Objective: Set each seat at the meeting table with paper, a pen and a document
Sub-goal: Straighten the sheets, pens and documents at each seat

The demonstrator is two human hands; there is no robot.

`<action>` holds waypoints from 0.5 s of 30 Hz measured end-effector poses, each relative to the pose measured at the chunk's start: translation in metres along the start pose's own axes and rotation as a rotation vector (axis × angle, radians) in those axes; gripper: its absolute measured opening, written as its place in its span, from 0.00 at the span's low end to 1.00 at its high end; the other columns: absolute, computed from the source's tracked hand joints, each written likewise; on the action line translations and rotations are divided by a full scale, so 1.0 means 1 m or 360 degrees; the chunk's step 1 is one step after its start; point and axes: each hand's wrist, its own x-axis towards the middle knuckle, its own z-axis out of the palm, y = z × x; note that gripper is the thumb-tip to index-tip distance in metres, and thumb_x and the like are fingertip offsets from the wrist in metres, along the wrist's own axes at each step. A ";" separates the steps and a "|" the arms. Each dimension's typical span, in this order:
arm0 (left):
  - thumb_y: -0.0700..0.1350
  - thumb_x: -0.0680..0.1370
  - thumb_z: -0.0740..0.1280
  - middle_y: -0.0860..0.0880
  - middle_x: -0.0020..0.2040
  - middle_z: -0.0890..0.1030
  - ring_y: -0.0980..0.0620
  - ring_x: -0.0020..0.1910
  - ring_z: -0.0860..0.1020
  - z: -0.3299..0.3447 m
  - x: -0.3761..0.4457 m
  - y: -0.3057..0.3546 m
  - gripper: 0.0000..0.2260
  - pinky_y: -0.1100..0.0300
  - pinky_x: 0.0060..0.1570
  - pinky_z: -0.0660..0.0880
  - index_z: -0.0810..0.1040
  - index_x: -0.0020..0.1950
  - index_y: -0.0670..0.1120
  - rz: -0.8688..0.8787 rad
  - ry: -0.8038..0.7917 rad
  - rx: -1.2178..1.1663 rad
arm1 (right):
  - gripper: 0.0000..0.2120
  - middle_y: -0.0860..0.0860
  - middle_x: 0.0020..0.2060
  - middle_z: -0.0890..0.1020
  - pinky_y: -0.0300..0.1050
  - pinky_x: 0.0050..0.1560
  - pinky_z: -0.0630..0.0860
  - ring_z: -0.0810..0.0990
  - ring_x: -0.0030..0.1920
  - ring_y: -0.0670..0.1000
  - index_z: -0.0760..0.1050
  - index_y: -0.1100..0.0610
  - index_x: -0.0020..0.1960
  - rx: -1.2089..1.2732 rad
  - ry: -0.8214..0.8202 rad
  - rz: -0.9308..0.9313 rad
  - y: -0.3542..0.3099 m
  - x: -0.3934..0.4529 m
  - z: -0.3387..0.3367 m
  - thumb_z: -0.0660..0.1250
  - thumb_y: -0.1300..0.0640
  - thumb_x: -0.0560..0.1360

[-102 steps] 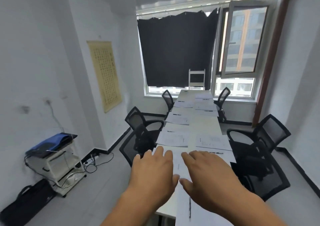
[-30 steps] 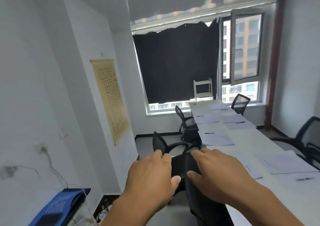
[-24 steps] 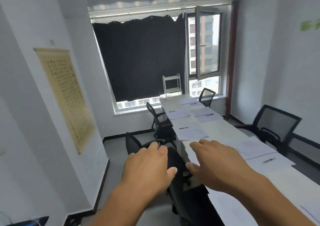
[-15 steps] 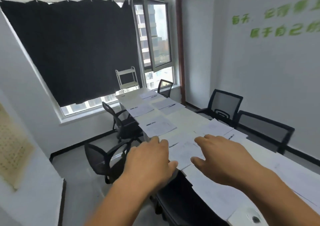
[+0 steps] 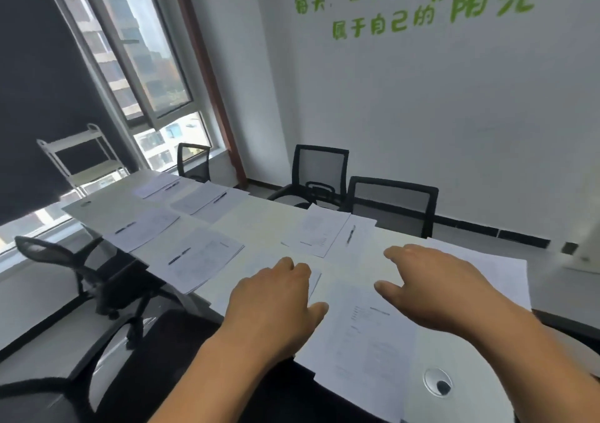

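Both hands were empty, fingers loosely spread: the left hand hovered over the near table edge, the right hand above a printed document lying nearest the camera. Further seats carried sheets with a pen on each. Black mesh chairs lined both sides.

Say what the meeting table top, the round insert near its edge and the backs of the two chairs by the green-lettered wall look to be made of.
White meeting table top: probably laminate board; smooth, matte, uniform, no grain showing.
Round cable-hole insert: likely pale plastic; moulded ring around a dark opening.
Black chair backs by the wall: mesh fabric in a rigid black frame, probably plastic; the wall shows faintly through the weave.
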 end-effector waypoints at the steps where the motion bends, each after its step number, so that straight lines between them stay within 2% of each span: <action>1: 0.65 0.84 0.60 0.56 0.63 0.76 0.50 0.57 0.80 0.005 0.014 -0.007 0.23 0.52 0.53 0.79 0.73 0.72 0.54 0.0016 -0.0034 0.0003 | 0.23 0.45 0.66 0.79 0.51 0.61 0.79 0.79 0.65 0.52 0.71 0.47 0.73 0.0019 -0.0031 0.0028 0.000 0.013 0.005 0.58 0.36 0.84; 7: 0.66 0.84 0.60 0.57 0.67 0.75 0.51 0.60 0.80 0.026 0.084 -0.032 0.24 0.52 0.55 0.78 0.71 0.75 0.55 0.0151 -0.0132 -0.0018 | 0.23 0.45 0.66 0.79 0.52 0.60 0.79 0.79 0.65 0.52 0.71 0.48 0.72 0.0043 -0.0135 0.0166 0.000 0.066 0.028 0.58 0.36 0.84; 11: 0.65 0.84 0.60 0.57 0.68 0.76 0.50 0.61 0.80 0.048 0.132 -0.030 0.24 0.51 0.58 0.79 0.71 0.76 0.55 0.0337 -0.0211 -0.0050 | 0.22 0.45 0.64 0.79 0.52 0.59 0.79 0.79 0.65 0.53 0.71 0.48 0.72 0.0063 -0.0233 0.0291 0.006 0.090 0.054 0.58 0.37 0.84; 15: 0.66 0.84 0.61 0.59 0.73 0.73 0.52 0.67 0.77 0.092 0.179 -0.036 0.27 0.53 0.61 0.76 0.66 0.81 0.58 0.0617 -0.0379 -0.0078 | 0.18 0.46 0.57 0.78 0.50 0.52 0.76 0.78 0.59 0.53 0.72 0.48 0.65 0.0095 -0.0347 0.0426 0.007 0.108 0.101 0.57 0.38 0.84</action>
